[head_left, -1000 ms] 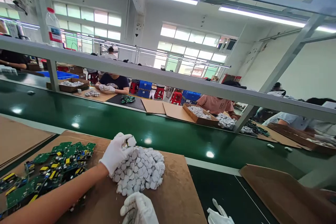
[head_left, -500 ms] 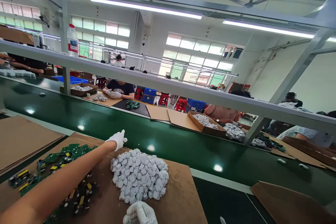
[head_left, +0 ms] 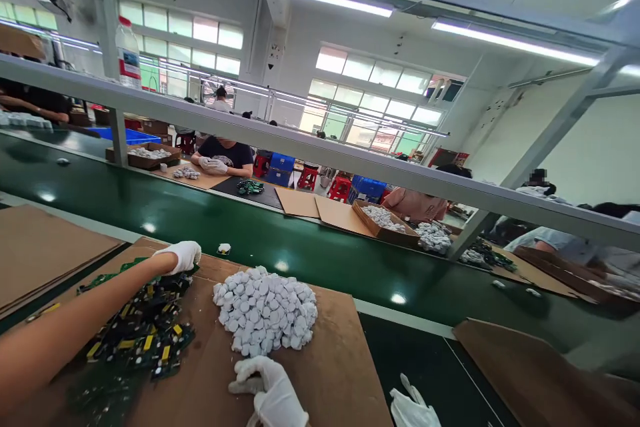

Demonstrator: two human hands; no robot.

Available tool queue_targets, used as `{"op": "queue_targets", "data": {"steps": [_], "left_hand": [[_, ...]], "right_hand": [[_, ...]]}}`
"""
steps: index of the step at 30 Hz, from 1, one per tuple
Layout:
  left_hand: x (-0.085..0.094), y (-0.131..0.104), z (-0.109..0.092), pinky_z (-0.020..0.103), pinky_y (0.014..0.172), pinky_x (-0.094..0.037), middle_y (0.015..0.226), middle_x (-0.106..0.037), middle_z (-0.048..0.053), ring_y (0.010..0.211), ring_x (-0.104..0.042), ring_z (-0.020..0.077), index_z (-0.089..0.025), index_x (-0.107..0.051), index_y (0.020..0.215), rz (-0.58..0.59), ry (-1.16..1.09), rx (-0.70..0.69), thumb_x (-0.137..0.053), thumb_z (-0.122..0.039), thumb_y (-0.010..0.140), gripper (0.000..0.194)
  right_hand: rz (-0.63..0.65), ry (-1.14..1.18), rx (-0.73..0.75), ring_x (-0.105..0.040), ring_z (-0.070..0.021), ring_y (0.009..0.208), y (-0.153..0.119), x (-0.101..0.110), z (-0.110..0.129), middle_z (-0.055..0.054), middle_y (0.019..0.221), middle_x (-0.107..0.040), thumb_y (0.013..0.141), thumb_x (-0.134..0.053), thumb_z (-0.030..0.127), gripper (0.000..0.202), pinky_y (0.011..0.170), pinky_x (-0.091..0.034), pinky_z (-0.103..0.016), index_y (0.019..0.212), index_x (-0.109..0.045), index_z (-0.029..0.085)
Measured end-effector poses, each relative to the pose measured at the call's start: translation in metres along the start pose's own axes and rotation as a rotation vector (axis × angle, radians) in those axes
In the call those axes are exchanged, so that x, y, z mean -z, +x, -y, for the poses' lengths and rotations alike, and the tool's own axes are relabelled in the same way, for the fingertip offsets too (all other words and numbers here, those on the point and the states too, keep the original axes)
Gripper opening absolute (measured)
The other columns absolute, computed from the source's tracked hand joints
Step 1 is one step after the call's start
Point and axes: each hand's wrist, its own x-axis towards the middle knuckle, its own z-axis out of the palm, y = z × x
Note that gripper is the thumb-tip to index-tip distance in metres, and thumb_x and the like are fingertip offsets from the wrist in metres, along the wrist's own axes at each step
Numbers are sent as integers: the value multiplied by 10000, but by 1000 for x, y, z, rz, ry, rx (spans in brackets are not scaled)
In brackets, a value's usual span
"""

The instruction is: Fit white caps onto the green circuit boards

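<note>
My left hand [head_left: 184, 257], in a white glove, reaches over the far edge of a heap of green circuit boards [head_left: 150, 320] with yellow parts. Its fingertips point down at the boards and are mostly hidden, so I cannot tell whether one is gripped. In front of me my gloved right hand [head_left: 275, 390] has thumb and forefinger curved with a gap between them, and nothing shows in it. Just beyond it lies a pile of small white round caps [head_left: 265, 310] on a cardboard sheet [head_left: 333, 360]. A small board with a white part [head_left: 225, 249] rests on the green belt.
The green conveyor belt [head_left: 325, 260] runs across beyond the cardboard. A white glove [head_left: 414, 408] lies at the lower right, near a brown cardboard piece [head_left: 520, 360]. Across the belt a person [head_left: 225, 157] sits near an open box of white pieces [head_left: 384, 219]. A metal shelf rail [head_left: 280, 132] crosses above.
My left hand has drawn back from the belt to the circuit boards, leaving the small board on the belt. My right hand shows further into view. The camera has tilted down slightly.
</note>
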Motion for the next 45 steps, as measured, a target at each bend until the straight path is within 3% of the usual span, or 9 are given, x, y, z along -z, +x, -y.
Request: {"op": "queue_targets", "data": {"steps": [7, 12, 14, 17, 25, 31, 37, 41, 45], "left_hand": [[-21, -75, -55, 300, 827, -487, 986, -702, 11, 945, -658, 222, -235, -666, 986, -10, -12, -278, -575, -202, 875, 147], [-82, -138, -94, 364, 750, -511, 952, -716, 97, 850, -674, 299, -207, -683, 1000, 82, 15, -423, -642, -131, 688, 324], [-111, -150, -105, 426, 791, -519, 1021, -707, 158, 890, -677, 337, -181, -663, 1094, 175, 54, -453, -653, -114, 639, 460], [-136, -157, -118, 489, 745, -541, 975, -714, 205, 843, -694, 379, -150, -707, 1005, 276, 35, -450, -673, -154, 634, 372], [-105, -155, -115, 447, 753, -572, 970, -748, 119, 881, -714, 355, -241, -705, 1001, 231, -68, -454, -567, -269, 807, 239], [-127, -144, -92, 267, 815, -562, 1069, -749, 46, 968, -706, 237, -280, -684, 1071, -19, -478, -418, -466, -201, 871, 306], [-128, -147, -91, 305, 874, -540, 1088, -702, 58, 963, -671, 236, -272, -590, 1222, -104, -639, -414, -545, -180, 805, 429], [-117, -150, -97, 272, 830, -531, 984, -688, 28, 927, -640, 214, -276, -641, 1032, -137, -741, -516, -562, -179, 812, 253], [-115, -150, -96, 259, 731, -537, 807, -645, 6, 777, -624, 186, -251, -598, 865, -175, -884, -440, -527, -231, 862, 74]], "right_hand": [[-146, -370, -76, -573, -104, 494, -14, 8, 4, 1, 676, -619, 840, -535, 253, 179, 446, -467, -206, 967, -604, 148], [-312, -706, 77, -604, -183, 933, -14, 29, 23, -58, 1054, -624, 854, -579, 214, 176, 850, -502, -373, 1019, -623, 169], [-315, -817, 104, -587, -204, 1004, -9, 28, 26, -61, 1149, -600, 845, -637, 265, 229, 884, -489, -408, 1060, -616, 190], [-322, -942, 123, -597, -204, 997, -3, 21, 25, -67, 1178, -590, 878, -613, 336, 290, 841, -514, -399, 1126, -589, 188], [-326, -1008, 179, -616, -191, 970, -8, 20, 21, -71, 1169, -603, 912, -568, 350, 303, 817, -537, -386, 1166, -574, 183], [-322, -823, 164, -624, -189, 958, -17, 29, 20, -67, 1146, -615, 910, -573, 351, 300, 812, -541, -383, 1156, -581, 179], [-256, -515, 169, -628, -158, 853, -17, 15, 19, -49, 1021, -643, 893, -592, 349, 263, 772, -543, -355, 1085, -600, 169], [-226, -233, 152, -621, -140, 682, -11, -5, 11, -10, 806, -646, 802, -658, 332, 364, 640, -550, -282, 1116, -548, 183], [-228, 4, 128, -631, -166, 646, -3, -8, 9, -49, 808, -667, 791, -604, 414, 256, 575, -550, -266, 942, -588, 209]]}}
